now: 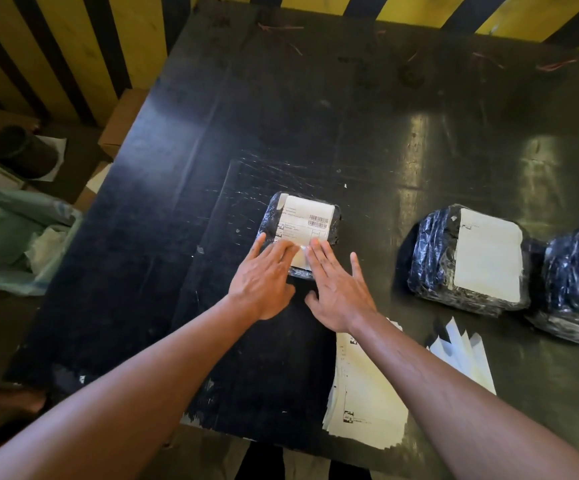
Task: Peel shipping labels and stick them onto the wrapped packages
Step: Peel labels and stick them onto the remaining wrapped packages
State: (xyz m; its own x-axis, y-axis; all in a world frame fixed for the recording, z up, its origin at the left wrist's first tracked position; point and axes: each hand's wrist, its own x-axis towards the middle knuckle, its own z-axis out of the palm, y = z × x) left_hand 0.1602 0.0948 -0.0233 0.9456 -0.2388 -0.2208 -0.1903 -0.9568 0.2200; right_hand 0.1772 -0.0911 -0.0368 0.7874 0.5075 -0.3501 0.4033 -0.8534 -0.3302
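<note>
A small package wrapped in black plastic (270, 216) lies in the middle of the dark table (246, 116), with a white shipping label (307, 216) on its top. My left hand (264, 275) and my right hand (338, 285) lie flat, fingers spread, on the near part of that label. Neither hand grips anything. The label's near edge is hidden under my fingers. A stack of white label sheets (367, 393) lies at the table's near edge, partly under my right forearm.
Right of my hands sits a second wrapped package (430, 258) bearing a label (487, 254), and a third wrapped package (575, 282) at the frame's edge. Loose white backing papers (468, 355) lie near them. Left of the table stand a green-lined bin (11, 237) and cardboard boxes (121, 119).
</note>
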